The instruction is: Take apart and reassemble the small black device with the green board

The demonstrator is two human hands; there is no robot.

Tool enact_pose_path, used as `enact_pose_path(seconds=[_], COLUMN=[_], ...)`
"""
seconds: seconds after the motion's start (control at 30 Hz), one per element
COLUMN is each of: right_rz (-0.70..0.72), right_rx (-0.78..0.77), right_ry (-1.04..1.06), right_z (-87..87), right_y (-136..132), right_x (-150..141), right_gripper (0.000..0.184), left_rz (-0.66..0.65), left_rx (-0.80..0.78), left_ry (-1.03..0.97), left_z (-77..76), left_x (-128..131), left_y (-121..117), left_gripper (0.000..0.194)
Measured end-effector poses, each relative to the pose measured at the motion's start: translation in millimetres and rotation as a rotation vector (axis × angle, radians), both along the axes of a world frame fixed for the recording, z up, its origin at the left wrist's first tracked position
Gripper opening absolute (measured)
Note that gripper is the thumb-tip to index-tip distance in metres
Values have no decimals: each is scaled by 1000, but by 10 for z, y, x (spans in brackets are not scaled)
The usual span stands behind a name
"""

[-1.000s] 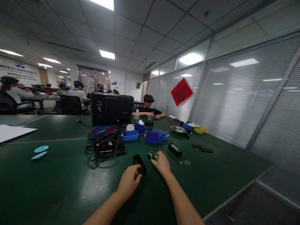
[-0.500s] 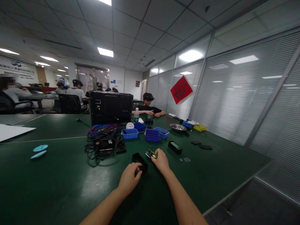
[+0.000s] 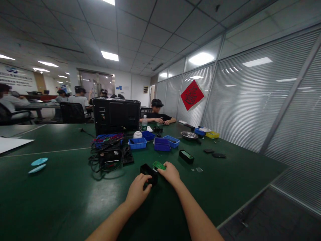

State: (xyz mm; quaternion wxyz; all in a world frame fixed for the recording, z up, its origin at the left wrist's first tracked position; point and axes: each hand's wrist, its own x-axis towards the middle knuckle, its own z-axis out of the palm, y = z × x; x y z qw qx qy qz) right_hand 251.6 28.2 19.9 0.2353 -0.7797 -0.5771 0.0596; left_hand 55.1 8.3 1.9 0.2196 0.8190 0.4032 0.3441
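A green circuit board [image 3: 158,165] is pinched in my right hand [image 3: 171,173], just above and right of an open black case [image 3: 145,169]. My left hand [image 3: 138,190] grips the near end of that case, with the thumb outside and the fingertips over its rim. The case rests on the green table [image 3: 105,207], its inside dark. Further right lies a second black case [image 3: 186,156] with a pale green panel inside. Beside it are a small ring [image 3: 192,169] and a clear flat piece [image 3: 199,169].
Blue bins [image 3: 137,143], a white ball [image 3: 137,134], a bottle [image 3: 144,123] and a metal bowl [image 3: 189,135] stand beyond my hands. Tangled black cables [image 3: 100,160] lie left, before a black monitor [image 3: 117,115]. A person [image 3: 157,115] sits across the table.
My right hand has turned the circuit board so its flat green face shows, and brought it closer to the open case. My left hand stays on the case. The view has shifted slightly.
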Motion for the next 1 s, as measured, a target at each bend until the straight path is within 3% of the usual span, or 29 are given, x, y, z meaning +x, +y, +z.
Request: enact_pose_path(seconds=[0.2, 0.27, 0.43, 0.57, 0.7, 0.8, 0.9, 1.0], right_rz=[-1, -4, 45, 166, 351, 423, 384, 185], right_rx=[31, 11, -25, 25, 58, 52, 62, 198], right_ry=[-4, 6, 21, 101, 167, 189, 180, 237], right_z=[35, 50, 34, 17, 14, -2, -7, 44], right_y=[-3, -6, 2, 10, 7, 10, 24, 33], right_x=[76, 128, 168, 120, 63, 41, 54, 93], right_gripper=[48, 50, 33, 27, 29, 33, 34, 37], left_rz=[-135, -125, 148, 291, 202, 96, 49, 66], left_rx=[-76, -82, -24, -66, -156, -208, -196, -224], left_ry=[-60, -98, -169, -126, -93, -45, -5, -14], left_z=[33, 24, -50, -117, -119, -93, -84, -95], left_x=[-1, -4, -46, -85, -110, -130, -147, -159], left_y=[-57, -48, 100, 257, 332, 329, 314, 319], left_gripper=[44, 45, 43, 63, 86, 93, 92, 90])
